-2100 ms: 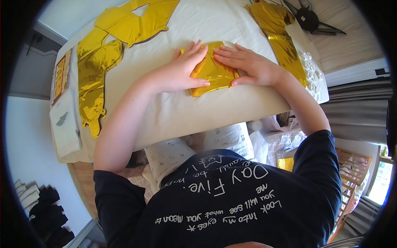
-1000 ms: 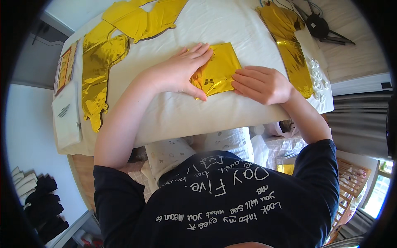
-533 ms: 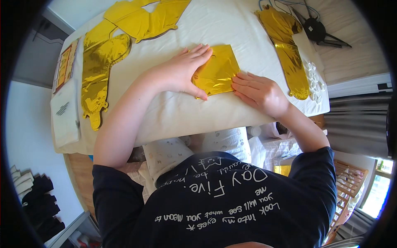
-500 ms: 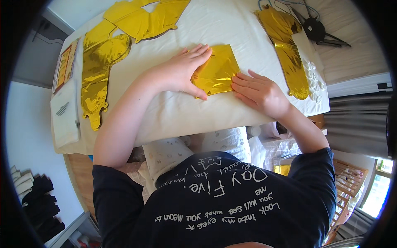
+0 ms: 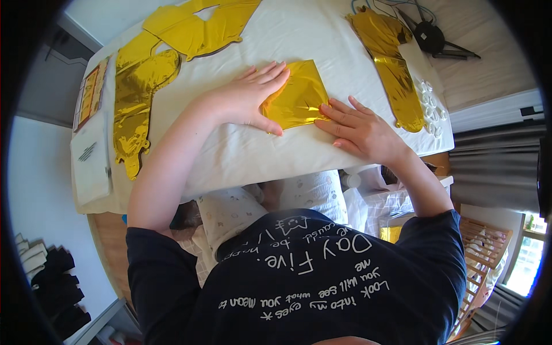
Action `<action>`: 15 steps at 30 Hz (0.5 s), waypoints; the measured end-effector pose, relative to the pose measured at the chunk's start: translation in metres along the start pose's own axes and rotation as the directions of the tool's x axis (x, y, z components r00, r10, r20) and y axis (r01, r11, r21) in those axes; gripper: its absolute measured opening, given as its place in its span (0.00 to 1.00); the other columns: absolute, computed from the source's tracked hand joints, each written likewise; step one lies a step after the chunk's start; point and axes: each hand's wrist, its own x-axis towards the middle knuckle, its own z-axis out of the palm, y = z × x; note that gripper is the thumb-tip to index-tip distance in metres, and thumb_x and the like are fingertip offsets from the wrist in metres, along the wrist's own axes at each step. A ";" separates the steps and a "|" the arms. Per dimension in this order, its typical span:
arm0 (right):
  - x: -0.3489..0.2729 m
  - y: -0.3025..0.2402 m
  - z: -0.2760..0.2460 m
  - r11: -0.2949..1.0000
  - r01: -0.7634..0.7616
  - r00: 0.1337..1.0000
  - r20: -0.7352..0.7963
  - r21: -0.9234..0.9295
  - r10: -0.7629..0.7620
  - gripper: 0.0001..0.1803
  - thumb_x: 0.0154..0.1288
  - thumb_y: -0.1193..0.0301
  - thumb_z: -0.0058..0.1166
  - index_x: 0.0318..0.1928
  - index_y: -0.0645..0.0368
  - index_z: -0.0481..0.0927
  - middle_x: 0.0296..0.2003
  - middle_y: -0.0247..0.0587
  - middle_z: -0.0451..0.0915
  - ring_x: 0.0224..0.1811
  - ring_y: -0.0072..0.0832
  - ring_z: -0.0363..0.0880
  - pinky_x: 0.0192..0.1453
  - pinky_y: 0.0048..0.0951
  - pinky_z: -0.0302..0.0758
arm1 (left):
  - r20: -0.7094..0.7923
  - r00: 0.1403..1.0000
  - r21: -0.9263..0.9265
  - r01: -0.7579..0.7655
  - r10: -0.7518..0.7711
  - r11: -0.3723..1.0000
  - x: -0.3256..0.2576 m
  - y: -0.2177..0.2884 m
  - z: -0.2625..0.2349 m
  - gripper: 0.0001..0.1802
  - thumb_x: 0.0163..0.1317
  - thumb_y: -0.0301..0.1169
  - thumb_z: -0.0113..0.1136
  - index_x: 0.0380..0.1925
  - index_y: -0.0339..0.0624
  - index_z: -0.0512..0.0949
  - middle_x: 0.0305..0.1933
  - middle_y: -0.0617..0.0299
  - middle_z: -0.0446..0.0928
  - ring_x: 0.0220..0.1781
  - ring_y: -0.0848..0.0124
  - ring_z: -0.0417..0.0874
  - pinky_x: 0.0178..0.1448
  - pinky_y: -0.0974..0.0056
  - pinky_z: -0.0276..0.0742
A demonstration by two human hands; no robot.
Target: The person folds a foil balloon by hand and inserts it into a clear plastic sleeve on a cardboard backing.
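A folded gold foil balloon (image 5: 299,95) lies flat on the white-covered table (image 5: 253,155) in front of me. My left hand (image 5: 244,98) rests palm down on its left edge, fingers spread and pointing right. My right hand (image 5: 359,129) lies flat at the foil's lower right corner, its fingertips touching the foil. Neither hand grips anything; both press down on the foil.
More flat gold foil balloons lie around: one at the left (image 5: 135,103), one at the top (image 5: 198,26), one at the right (image 5: 394,66). A white paper sheet (image 5: 92,161) and a printed packet (image 5: 89,92) sit at the left edge. A black stand (image 5: 431,37) is at the far right.
Both hands were on top of the folded foil; my right hand has slid down and right to its lower corner, and the foil now lies flatter and more uncovered.
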 end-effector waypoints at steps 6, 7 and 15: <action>-0.001 0.000 0.001 0.998 -0.010 1.000 -0.010 0.055 0.010 0.25 0.78 0.60 0.52 0.72 0.48 0.76 0.75 0.45 0.71 0.81 0.43 0.63 0.83 0.59 0.55 | -0.142 0.990 -0.421 -0.064 0.005 0.905 -0.002 -0.007 -0.001 0.67 0.57 0.58 0.75 0.82 0.33 0.46 0.86 0.39 0.47 0.88 0.55 0.49 0.88 0.51 0.46; -0.001 0.000 0.002 0.999 -0.002 1.000 -0.021 0.051 0.003 0.25 0.78 0.60 0.52 0.72 0.48 0.76 0.75 0.45 0.71 0.81 0.43 0.63 0.83 0.59 0.55 | -0.203 0.978 -0.703 -0.116 -0.042 0.702 -0.003 -0.009 -0.001 0.62 0.61 0.56 0.73 0.82 0.34 0.49 0.85 0.39 0.51 0.87 0.55 0.53 0.87 0.50 0.49; -0.003 0.001 0.005 0.999 0.015 0.999 -0.032 0.048 -0.014 0.25 0.78 0.61 0.52 0.72 0.49 0.77 0.75 0.45 0.70 0.81 0.43 0.63 0.83 0.59 0.57 | -0.417 0.904 0.025 0.114 -0.093 0.993 0.033 0.042 0.014 0.43 0.77 0.56 0.53 0.80 0.39 0.58 0.83 0.44 0.59 0.85 0.51 0.59 0.85 0.42 0.53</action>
